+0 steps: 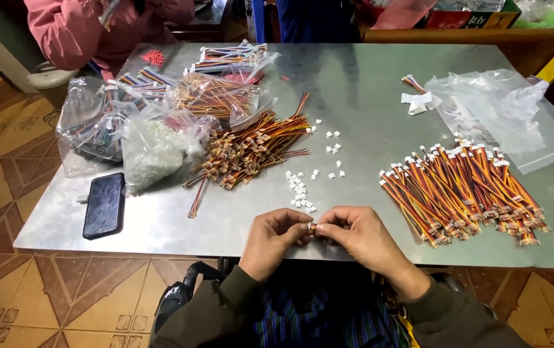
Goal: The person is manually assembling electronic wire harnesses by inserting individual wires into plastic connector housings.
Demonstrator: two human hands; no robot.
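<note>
A black phone [104, 205] lies beside bagged wires [96, 125].

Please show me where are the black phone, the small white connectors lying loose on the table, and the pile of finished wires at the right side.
black phone [104, 205], head view, middle of its dark screen.
white connectors [301, 193], head view, centre of the loose cluster.
pile of wires [461, 193], head view, middle of the striped bundle.

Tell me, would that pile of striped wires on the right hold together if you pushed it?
Probably not: the pile of wires lies loose and unbound, so it would likely spread. The thin strands look floppy and light. Their small end plugs may snag each other.
</note>
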